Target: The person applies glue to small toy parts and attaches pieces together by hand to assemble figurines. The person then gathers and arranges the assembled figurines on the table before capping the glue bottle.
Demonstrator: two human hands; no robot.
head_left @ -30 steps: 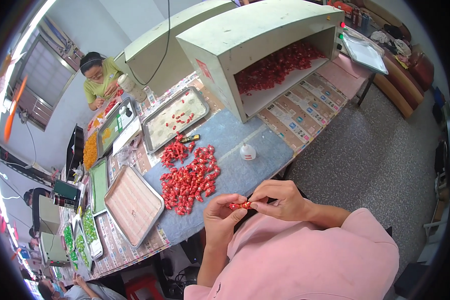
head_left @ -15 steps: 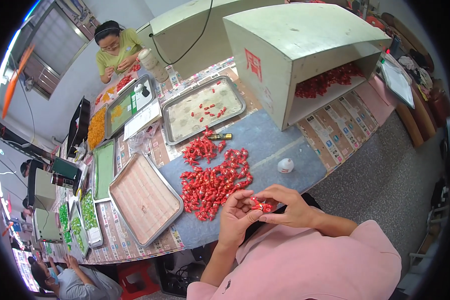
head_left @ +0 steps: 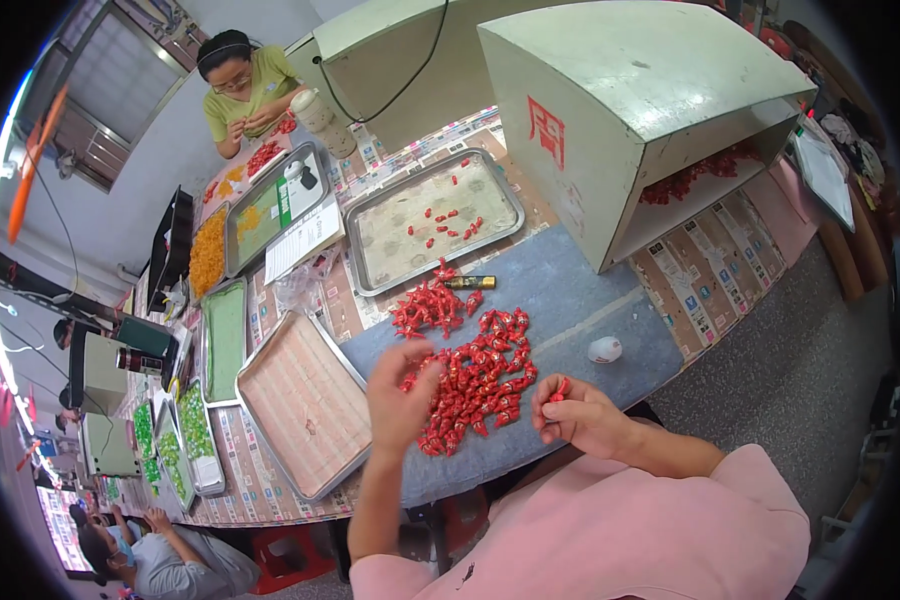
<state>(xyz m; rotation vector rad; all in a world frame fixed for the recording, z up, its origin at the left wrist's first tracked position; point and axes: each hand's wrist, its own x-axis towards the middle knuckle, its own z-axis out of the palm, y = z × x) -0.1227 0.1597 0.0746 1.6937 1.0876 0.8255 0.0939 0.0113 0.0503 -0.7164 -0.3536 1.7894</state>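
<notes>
My right hand (head_left: pixel 582 418) is closed, pinching a small red figurine (head_left: pixel 561 390) between thumb and fingers in front of my body. At the left edge of a pile of small red figurines (head_left: pixel 475 385), my left hand (head_left: pixel 400 395) is raised with its thumb apart from its curled fingers, and no object shows in it. The pile, with gold and white details on its pieces, lies on a blue-grey mat (head_left: pixel 570 285). Behind it is a looser cluster of red pieces (head_left: pixel 430 308), touching a short black-and-gold cylinder (head_left: pixel 470 283).
A small white bottle (head_left: pixel 605 349) stands right of the pile. A pinkish tray (head_left: pixel 305 410) lies left, and a metal tray (head_left: pixel 370 245) with a few red pieces lies behind. A large pale box (head_left: pixel 590 150) holds more red pieces. Co-workers sit far left and near left.
My hands have parted. The left has let go of the red figurine and moved left over the pile's edge; the right has shifted slightly right, still holding it. The head view has shifted a little.
</notes>
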